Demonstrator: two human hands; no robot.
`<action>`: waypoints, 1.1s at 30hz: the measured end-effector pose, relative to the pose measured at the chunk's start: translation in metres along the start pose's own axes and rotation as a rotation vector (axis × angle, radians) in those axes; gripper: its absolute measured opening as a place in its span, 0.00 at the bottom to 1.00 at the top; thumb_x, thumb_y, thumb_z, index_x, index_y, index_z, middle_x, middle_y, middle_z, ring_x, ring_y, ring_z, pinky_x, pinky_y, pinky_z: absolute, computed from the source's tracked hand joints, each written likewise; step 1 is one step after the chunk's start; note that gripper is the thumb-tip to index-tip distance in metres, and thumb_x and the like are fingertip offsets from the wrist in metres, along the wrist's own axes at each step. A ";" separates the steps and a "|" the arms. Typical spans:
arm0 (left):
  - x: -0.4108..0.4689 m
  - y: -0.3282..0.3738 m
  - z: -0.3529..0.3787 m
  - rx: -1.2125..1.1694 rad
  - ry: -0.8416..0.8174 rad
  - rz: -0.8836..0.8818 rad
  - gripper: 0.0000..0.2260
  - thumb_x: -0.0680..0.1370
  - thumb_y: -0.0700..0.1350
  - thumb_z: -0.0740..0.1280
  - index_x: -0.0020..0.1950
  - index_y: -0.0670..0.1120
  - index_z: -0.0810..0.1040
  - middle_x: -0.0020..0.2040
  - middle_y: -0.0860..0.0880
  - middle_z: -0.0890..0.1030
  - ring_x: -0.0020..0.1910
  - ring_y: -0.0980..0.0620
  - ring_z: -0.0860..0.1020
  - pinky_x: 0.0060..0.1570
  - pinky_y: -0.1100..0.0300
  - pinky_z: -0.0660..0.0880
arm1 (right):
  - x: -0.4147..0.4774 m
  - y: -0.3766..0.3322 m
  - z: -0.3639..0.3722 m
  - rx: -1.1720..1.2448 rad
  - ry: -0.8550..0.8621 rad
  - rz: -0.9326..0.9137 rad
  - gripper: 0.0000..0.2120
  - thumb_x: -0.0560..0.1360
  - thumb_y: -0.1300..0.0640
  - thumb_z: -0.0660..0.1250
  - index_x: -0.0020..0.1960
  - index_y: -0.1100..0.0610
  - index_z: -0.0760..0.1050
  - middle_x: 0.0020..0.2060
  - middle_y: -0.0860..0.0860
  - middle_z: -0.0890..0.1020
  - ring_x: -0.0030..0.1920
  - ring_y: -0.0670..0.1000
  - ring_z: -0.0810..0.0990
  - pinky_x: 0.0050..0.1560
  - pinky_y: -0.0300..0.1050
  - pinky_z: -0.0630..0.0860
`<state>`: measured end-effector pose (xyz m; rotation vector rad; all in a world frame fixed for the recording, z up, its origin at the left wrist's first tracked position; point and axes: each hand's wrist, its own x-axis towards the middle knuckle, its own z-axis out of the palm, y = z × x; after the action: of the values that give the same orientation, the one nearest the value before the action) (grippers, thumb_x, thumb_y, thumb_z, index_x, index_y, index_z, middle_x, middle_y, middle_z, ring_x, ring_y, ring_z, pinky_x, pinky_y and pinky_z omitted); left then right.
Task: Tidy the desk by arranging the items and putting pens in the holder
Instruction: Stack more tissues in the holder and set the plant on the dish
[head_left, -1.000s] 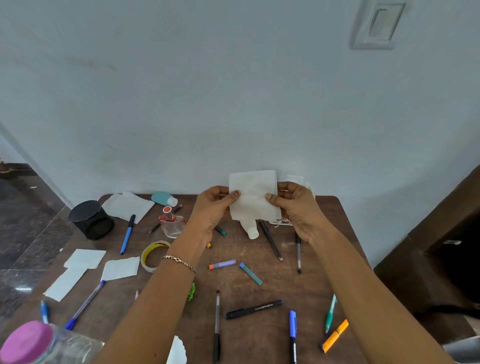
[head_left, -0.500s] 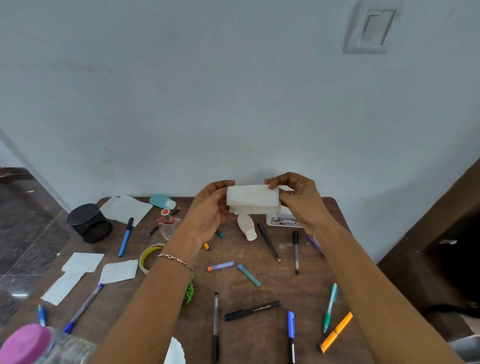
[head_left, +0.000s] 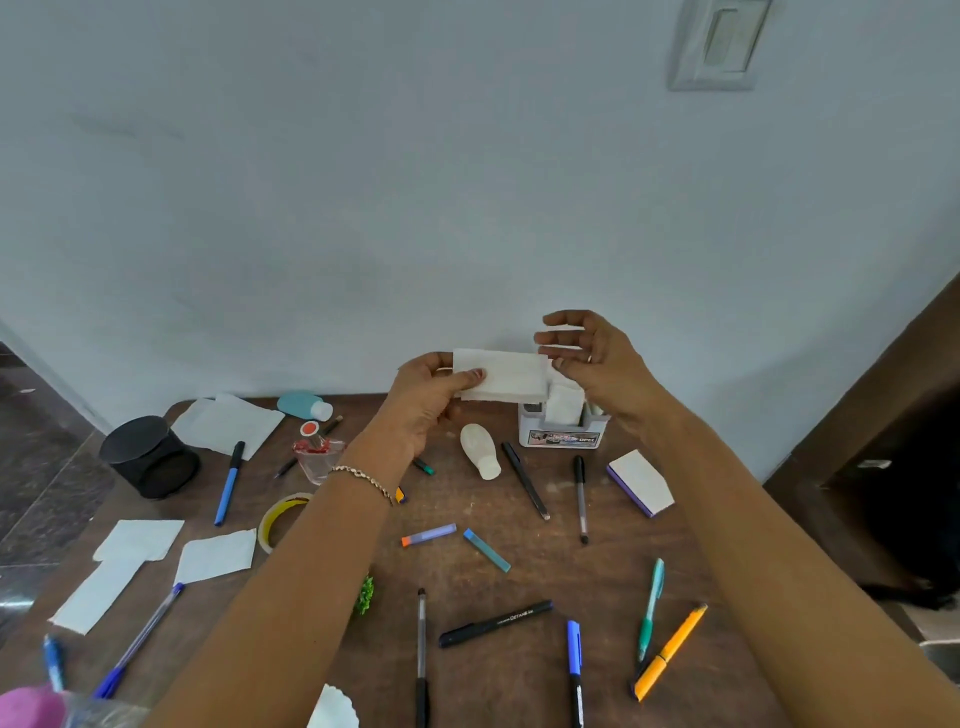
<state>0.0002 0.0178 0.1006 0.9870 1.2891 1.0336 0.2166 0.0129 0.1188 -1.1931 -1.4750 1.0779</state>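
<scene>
Left hand (head_left: 431, 400) pinches the folded tissue (head_left: 501, 376) above the desk (head_left: 597, 582) back edge, just beside the white box (head_left: 563, 439), right hand (head_left: 597, 358) loosely spread at its end (contact unclear) — a one-sided pinch may let the fold spring open

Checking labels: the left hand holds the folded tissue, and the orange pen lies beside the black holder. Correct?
Not quite. The left hand does hold the tissue, but the orange pen lies near right, beside the green pen, far from the holder, as the head view shows.
</scene>
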 end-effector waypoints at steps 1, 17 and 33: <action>0.006 0.002 0.002 0.029 0.024 0.013 0.12 0.70 0.41 0.76 0.52 0.43 0.80 0.51 0.39 0.81 0.41 0.41 0.76 0.46 0.43 0.78 | 0.004 0.001 -0.006 -0.006 0.011 0.009 0.22 0.74 0.75 0.60 0.60 0.55 0.74 0.54 0.52 0.82 0.54 0.47 0.82 0.51 0.36 0.77; 0.118 -0.020 0.053 0.086 0.059 -0.058 0.13 0.72 0.30 0.69 0.55 0.38 0.77 0.48 0.41 0.79 0.39 0.48 0.80 0.30 0.64 0.80 | 0.049 0.091 -0.022 -0.118 0.449 0.229 0.16 0.71 0.74 0.58 0.47 0.58 0.78 0.44 0.51 0.82 0.46 0.49 0.80 0.55 0.42 0.77; 0.146 -0.043 0.060 0.631 0.169 0.136 0.17 0.70 0.36 0.69 0.58 0.42 0.81 0.52 0.45 0.83 0.48 0.45 0.82 0.47 0.51 0.82 | 0.059 0.128 -0.014 -0.175 0.420 0.201 0.14 0.73 0.69 0.60 0.47 0.53 0.78 0.45 0.45 0.82 0.46 0.42 0.79 0.49 0.30 0.73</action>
<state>0.0636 0.1483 0.0239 1.4995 1.7615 0.8329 0.2466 0.0904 0.0048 -1.6070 -1.1554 0.7734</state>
